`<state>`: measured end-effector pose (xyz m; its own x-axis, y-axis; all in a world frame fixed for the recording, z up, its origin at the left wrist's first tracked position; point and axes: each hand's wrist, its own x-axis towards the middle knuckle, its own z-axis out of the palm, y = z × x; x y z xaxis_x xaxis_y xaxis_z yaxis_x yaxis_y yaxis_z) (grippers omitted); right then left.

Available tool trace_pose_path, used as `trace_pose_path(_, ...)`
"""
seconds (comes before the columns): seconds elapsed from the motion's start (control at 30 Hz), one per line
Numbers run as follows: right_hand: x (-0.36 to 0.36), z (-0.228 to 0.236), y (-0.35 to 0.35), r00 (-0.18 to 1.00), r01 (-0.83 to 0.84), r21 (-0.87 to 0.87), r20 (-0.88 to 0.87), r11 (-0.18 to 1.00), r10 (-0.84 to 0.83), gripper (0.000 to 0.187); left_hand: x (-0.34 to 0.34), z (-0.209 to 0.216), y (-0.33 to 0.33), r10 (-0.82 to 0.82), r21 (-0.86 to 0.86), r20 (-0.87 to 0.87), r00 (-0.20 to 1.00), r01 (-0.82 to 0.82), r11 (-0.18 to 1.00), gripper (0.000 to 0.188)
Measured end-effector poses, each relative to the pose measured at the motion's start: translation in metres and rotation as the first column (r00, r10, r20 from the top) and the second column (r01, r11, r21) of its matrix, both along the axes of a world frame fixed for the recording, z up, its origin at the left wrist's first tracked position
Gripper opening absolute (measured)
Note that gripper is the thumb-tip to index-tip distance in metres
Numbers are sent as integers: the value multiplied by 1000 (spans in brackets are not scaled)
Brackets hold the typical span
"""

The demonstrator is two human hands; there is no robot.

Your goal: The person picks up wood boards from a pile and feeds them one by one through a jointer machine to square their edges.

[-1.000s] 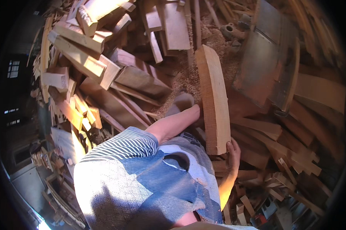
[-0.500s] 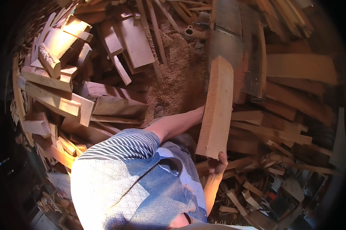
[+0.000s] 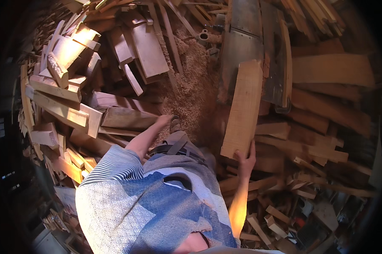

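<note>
In the head view, the plank (image 3: 243, 106) lies slantwise right of the middle, its far end farther right than its near end. The right hand (image 3: 245, 160) is clamped on the near end, thumb on the face close to the end edge and fingers along the right edge. The far end overlaps the metal bed (image 3: 244, 44); whether it touches there I cannot tell. A wooden strip (image 3: 286, 63) runs along the bed's right side, farther right than the plank's far end.

The left hand (image 3: 165, 120) is well apart from the plank, just beside the right end of a beam (image 3: 129, 117); whether its fingers are apart or together I cannot tell. Between beam and plank, a strip of floor covered in shavings (image 3: 193, 84) gives open room off the plank's left edge, running far toward a pipe fitting (image 3: 208, 38).

The right edge has less room: stacked boards (image 3: 330, 70) crowd that side, some ends pointing toward the plank, and offcuts (image 3: 258, 228) lie near, right of the right forearm. On the left, blocks (image 3: 57, 106) are heaped with their ends jutting right, and a pale board (image 3: 150, 51) borders the shavings at the far left
</note>
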<state>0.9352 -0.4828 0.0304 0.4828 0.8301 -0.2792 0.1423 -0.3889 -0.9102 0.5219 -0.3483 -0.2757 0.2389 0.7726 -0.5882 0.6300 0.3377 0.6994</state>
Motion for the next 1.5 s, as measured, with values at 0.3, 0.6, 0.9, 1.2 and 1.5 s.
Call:
trace_pose_path(0.3,21,-69,88,705,-310,-95,645,946,295,83,-99,49,-161,614,-129,-414,672,-711,691,41)
trace_pose_path(0.6,20,-85,131,637,-293,-232,676,928,370,86,-3,-29,-220,21,-174,-317,948,-79,982,42)
trace_pose_path(0.9,32,-82,243,491,-322,-201,800,925,344,82,15,3,1,518,-62,-144,843,-530,846,45)
trace_pose_path(1.2,28,-58,348,433,-278,-348,787,895,440,79,92,70,94,362,-4,-33,932,-362,932,45)
trace_pose_path(1.5,37,-69,484,482,-327,-317,754,890,446,81,131,86,111,71,231,-195,978,-24,973,53)
